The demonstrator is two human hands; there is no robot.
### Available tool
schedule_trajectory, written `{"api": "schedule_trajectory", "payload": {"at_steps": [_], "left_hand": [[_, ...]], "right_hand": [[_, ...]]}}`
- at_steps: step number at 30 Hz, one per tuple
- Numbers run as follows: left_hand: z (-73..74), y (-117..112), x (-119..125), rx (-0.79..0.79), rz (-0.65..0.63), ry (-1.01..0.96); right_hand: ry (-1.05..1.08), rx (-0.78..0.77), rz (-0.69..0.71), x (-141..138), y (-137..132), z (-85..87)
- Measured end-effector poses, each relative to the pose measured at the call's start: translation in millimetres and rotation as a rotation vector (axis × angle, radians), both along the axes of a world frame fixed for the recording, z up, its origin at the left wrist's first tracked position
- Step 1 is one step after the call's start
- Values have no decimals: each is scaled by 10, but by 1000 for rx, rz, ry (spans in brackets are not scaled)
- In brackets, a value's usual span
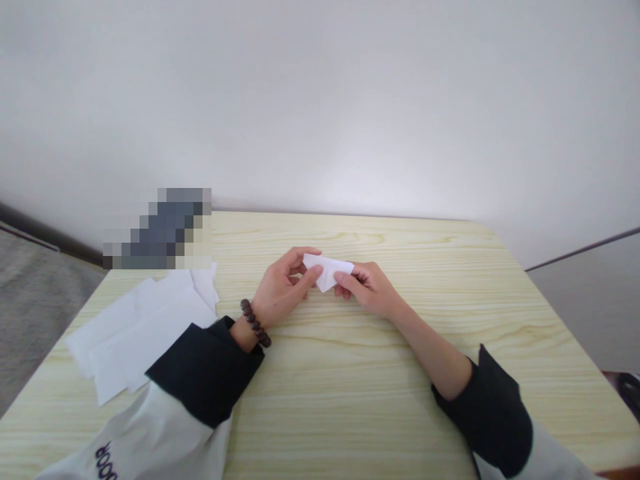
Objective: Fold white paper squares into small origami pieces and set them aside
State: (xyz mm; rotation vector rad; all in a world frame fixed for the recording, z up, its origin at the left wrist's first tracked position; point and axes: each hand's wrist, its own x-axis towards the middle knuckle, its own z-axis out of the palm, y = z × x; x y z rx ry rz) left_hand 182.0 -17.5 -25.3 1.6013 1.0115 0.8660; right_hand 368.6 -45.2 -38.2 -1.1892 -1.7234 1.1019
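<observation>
A small piece of folded white paper (327,270), roughly a downward-pointing triangle, is held up above the table between both hands. My left hand (285,283) pinches its left side, thumb on the near face and fingers behind. On the right side, my right hand (369,287) grips it the same way, its thumb pressed near the middle. A crease runs down the paper's near face. The fingers behind the paper are partly hidden. A dark beaded bracelet (255,323) circles my left wrist.
Several loose white paper sheets (155,333) overlap on the left of the wood-grain table (340,400). Behind them lies a dark object (163,230), blurred by pixelation. A white wall (320,107) rises at the table's far edge. Something black (627,387) shows beyond the right edge.
</observation>
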Motion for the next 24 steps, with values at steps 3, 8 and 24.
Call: {"api": "schedule_trajectory", "payload": {"at_steps": [3,8,24], "left_hand": [[-28,11,-4,91,84,31],[-51,40,-44,375,178,326],[-184,95,-91,636,102,645]], "right_hand": [[-21,78,-79,-12,14,-13],[-115,283,-250,-26,54,-59],[-458,428,-218,-30,82,-126]]}}
